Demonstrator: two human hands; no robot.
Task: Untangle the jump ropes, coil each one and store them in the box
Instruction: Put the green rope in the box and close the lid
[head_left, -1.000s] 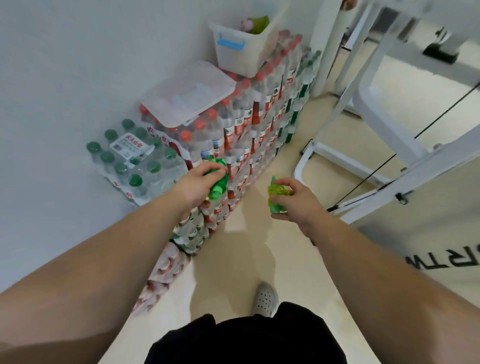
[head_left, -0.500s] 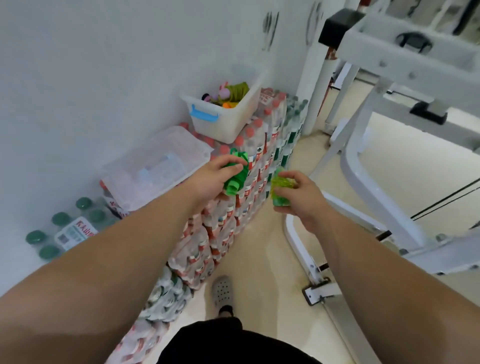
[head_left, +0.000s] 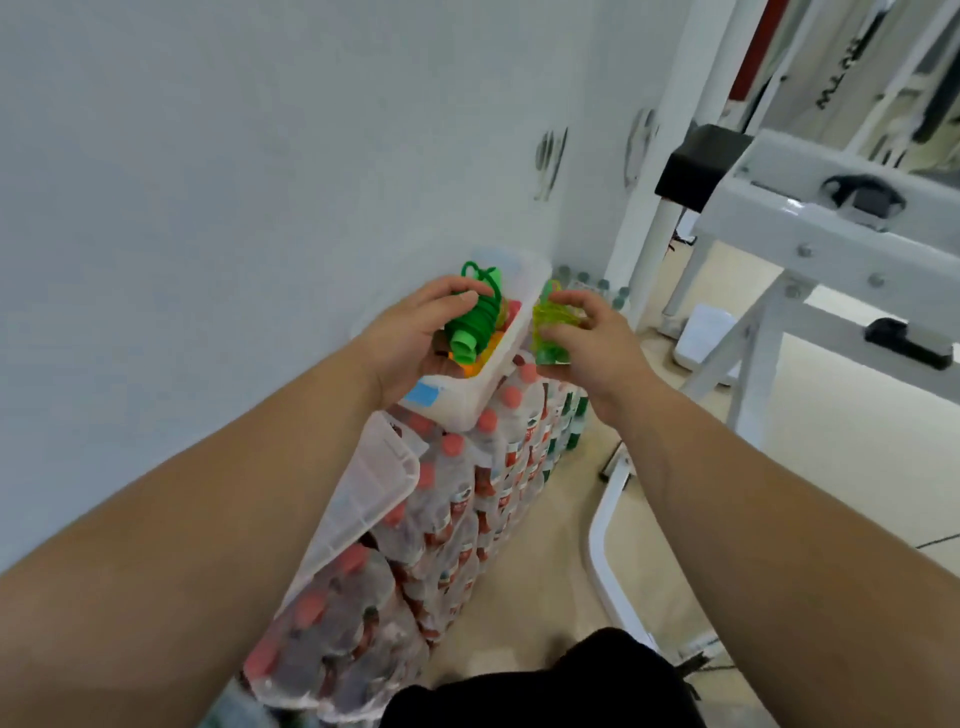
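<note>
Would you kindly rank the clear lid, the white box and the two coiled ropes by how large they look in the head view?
1. Clear lid, though nearest the camera.
2. White box, partly hidden.
3. Green rope and yellow rope: alike, both half covered.

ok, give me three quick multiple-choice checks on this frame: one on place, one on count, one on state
1. The box stands on:
A the floor
B stacked packs of bottles
C the white bench frame

2. Coiled ropes held in the hands:
A none
B one
C two

3. The box is:
A closed with its lid
B open
C tipped on its side

Answers:
1 B, the red-capped packs lie directly under it.
2 C, the left hand grips the green rope over the box and the right hand grips the yellow-green rope just outside its rim.
3 B, the lid lies on the packs nearer the camera, and coloured contents show inside.
</note>
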